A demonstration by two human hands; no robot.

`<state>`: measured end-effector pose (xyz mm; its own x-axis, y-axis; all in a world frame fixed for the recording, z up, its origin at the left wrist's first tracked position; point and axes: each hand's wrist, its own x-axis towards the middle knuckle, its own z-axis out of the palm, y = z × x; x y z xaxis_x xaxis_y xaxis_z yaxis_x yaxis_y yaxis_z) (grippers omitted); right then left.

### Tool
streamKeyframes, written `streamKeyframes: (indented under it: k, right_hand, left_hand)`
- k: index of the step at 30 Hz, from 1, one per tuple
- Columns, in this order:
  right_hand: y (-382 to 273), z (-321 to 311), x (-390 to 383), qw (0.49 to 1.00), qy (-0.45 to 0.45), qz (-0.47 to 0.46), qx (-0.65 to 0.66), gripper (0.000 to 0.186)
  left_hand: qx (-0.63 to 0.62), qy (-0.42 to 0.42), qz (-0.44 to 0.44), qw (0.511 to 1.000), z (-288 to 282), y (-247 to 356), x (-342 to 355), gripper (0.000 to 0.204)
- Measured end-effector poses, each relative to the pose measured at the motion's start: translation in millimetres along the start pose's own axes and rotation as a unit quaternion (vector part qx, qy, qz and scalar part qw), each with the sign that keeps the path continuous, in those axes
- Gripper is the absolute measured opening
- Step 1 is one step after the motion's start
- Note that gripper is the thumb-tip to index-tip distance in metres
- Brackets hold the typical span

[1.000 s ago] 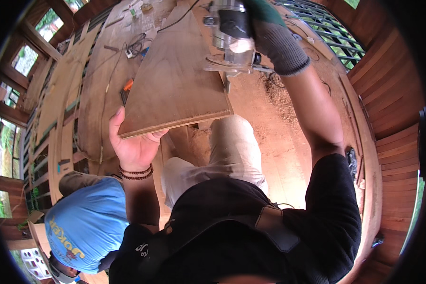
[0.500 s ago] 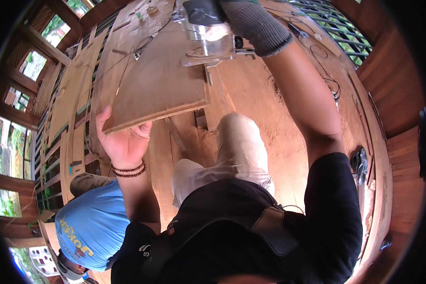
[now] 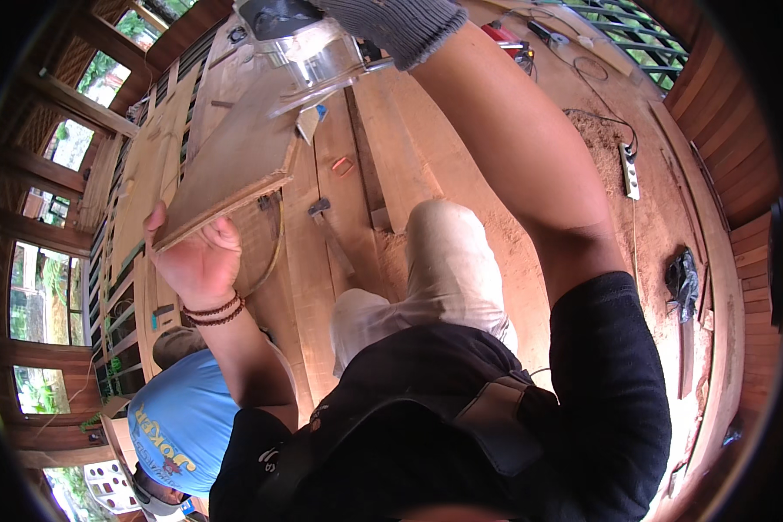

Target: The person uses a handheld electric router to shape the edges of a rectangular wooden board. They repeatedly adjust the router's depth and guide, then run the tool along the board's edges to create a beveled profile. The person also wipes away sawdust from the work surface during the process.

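My bare left hand grips the near left corner of a flat wooden board, thumb at its side edge and fingers beneath. The board is held up at a slant. My right hand, in a grey knit glove, is at the top edge of the picture, on a hand-held router with a dark top and a clear base. The router sits over the board's far right part. Most of the gloved fingers are cut off or hidden by the tool.
A hammer lies on the planks below the board. A person in a blue shirt is close by at lower left. Sawdust, a power strip with cords, a red tool and a black bag are to the right.
Both hands, the board and the router have shifted left in the picture. The hammer, red tool and power strip show more fully now. My grip on the board looks unchanged.
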<state>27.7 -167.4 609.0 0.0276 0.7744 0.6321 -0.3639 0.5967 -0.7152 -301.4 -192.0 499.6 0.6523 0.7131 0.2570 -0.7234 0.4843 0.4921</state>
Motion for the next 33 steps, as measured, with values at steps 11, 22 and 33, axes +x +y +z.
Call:
streamKeyframes:
  k: [11,22,33]
  right_hand:
    - [3.0,-2.9,0.7,0.999,-0.004,-0.005,0.033,0.029]
    - [-2.1,-7.3,4.2,1.000,-0.002,0.024,0.008,0.030]
    - [-1.1,-11.6,7.5,0.998,-0.019,-0.027,0.048,0.031]
  left_hand:
    - [-0.011,0.007,-0.019,1.000,8.0,3.9,5.7,0.050]
    - [-0.007,0.023,-0.013,1.000,5.2,6.6,10.4,0.059]
    - [-0.005,0.033,-0.019,0.999,9.1,5.2,16.3,0.053]
